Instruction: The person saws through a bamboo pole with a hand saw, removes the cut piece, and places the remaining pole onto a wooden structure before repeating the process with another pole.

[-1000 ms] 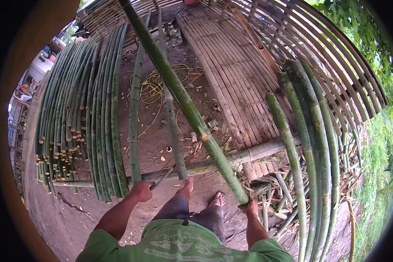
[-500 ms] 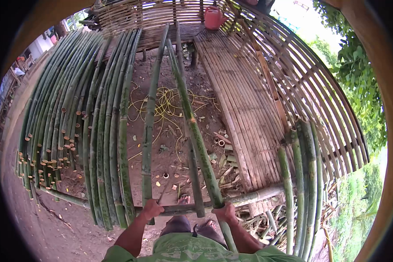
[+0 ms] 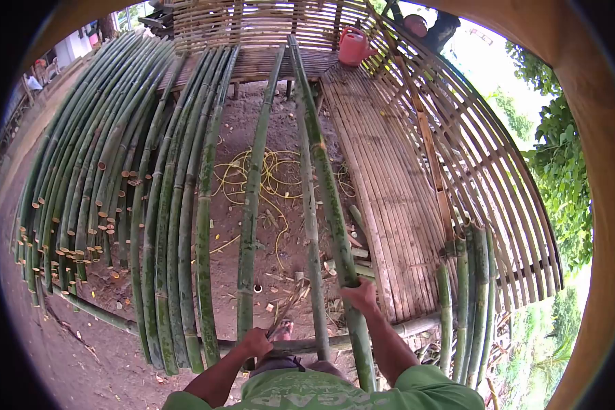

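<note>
My right hand (image 3: 361, 298) is closed around a thick green bamboo pole (image 3: 336, 205), which runs from beside my body to the far bench. My left hand (image 3: 255, 343) is closed low in front of me. A long thin brownish tool (image 3: 280, 321), like a blade, sticks out forward from it; its handle is hidden in the fist. Just beyond the left hand lies another green bamboo pole (image 3: 253, 198). Between the two hands runs a thinner greyish pole (image 3: 311, 239). The near ends of these poles lie over a horizontal bamboo crossbar (image 3: 417, 326).
Many cut bamboo poles (image 3: 82, 157) are stacked at left. A slatted bamboo bench (image 3: 389, 191) with a lattice back stands at right, with a red watering can (image 3: 354, 46) at its far corner. Yellow rope (image 3: 270, 171) lies tangled on the ground. Short upright-looking poles (image 3: 477, 301) stand at right.
My right hand has moved up and forward along the pole, and that pole's far end has shifted right and away. My left hand has moved slightly right and down. The view has turned slightly.
</note>
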Tool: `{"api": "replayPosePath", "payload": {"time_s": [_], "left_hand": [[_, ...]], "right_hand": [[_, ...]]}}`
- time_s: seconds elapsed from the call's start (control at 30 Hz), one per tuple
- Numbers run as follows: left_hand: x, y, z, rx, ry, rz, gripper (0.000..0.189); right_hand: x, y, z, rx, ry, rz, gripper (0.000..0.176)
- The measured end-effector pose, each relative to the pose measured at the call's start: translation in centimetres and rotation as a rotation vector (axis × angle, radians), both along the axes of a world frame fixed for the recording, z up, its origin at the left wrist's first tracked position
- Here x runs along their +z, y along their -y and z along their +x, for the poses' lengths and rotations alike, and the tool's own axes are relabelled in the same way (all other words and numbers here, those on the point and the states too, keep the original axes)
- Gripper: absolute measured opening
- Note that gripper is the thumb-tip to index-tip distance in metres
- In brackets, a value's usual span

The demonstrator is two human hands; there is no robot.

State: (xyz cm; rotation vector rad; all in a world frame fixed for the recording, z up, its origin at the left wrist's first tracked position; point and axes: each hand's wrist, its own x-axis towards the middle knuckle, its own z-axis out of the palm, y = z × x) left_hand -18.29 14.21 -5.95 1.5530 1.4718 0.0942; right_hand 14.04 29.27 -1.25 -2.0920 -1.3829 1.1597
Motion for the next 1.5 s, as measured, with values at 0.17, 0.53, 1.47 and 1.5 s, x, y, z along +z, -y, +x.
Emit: {"api": "replayPosePath", "payload": {"time_s": [0.17, 0.53, 1.47, 1.5], "left_hand": [[-0.2, 1.4, -2.7, 0.008, -0.020, 0.053, 0.029], [0.0, 0.7, 1.0, -0.068, 0.050, -0.139, 0.035], [2.6, -1.2, 10.9, -0.556, -0.243, 0.061, 0.028], [2.8, -1.0, 11.0, -0.559, -0.257, 0.054, 0.028]], "right_hand": [[-1.5, -12.8, -0.2, 0.071, 0.441, 0.093, 0.074], [-11.9, 4.5, 4.0, 0.261, 0.235, 0.037, 0.109], [-8.7, 26.7, 9.8, 0.029, 0.323, -0.223, 0.067], [-8.9, 25.8, 9.5, 0.072, 0.357, -0.212, 0.067]]}}
